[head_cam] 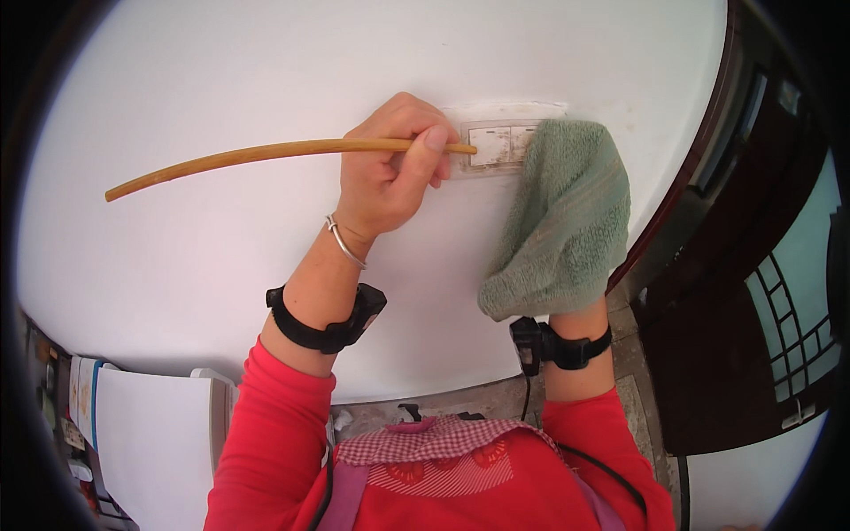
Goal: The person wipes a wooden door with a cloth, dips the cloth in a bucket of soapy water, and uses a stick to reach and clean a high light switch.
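Observation:
A wall switch plate (490, 147) with white rocker keys is set in the white wall, its edges stained brown. My left hand (398, 162) pinches a thin wooden stick (252, 156) near one end, and that tip lies over the left edge of the switch. The stick's long free end reaches out to the left. A green terry towel (564, 212) drapes over my right hand and hides its fingers. The towel's upper part covers the right side of the switch plate. Whether the covered hand grips the cloth cannot be seen.
White wall (199, 265) spreads around the switch. At the right stands a dark red door (704, 372) with a latticed glass panel. A white cabinet-like appliance (153, 431) is at lower left, beside cluttered shelves (53, 398). A black cable (526, 401) hangs from my right wrist strap.

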Demonstrator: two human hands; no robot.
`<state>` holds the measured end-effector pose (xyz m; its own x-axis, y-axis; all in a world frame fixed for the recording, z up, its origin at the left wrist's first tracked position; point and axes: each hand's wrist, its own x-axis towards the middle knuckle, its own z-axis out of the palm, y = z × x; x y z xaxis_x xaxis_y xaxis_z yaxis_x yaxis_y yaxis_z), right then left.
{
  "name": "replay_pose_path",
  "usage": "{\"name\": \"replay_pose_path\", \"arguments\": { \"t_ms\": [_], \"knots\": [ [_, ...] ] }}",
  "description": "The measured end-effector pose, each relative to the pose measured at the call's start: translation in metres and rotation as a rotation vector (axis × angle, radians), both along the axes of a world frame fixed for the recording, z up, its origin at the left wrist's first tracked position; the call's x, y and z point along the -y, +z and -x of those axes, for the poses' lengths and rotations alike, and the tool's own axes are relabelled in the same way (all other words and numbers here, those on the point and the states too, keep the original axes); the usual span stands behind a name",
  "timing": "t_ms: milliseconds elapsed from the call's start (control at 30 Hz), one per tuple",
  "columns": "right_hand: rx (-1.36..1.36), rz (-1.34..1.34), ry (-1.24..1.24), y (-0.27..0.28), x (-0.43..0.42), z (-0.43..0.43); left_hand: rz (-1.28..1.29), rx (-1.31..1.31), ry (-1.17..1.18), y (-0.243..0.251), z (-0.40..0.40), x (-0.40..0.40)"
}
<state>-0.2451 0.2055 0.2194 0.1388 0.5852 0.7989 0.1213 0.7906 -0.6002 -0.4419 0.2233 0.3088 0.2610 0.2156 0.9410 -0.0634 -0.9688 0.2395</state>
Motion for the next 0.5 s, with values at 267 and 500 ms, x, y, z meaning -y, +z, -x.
{"name": "replay_pose_path", "arguments": {
  "t_ms": [267, 500],
  "knots": [
    [-0.307, 0.208, 0.38, 0.003, 0.01, -0.002, 0.009, 0.008, -0.008, -0.001, 0.001, -0.001],
    [-0.057, 0.139, 0.052, -0.003, 0.005, -0.002, 0.006, -0.006, 0.008, 0.0, 0.002, -0.002]
  ]
}}
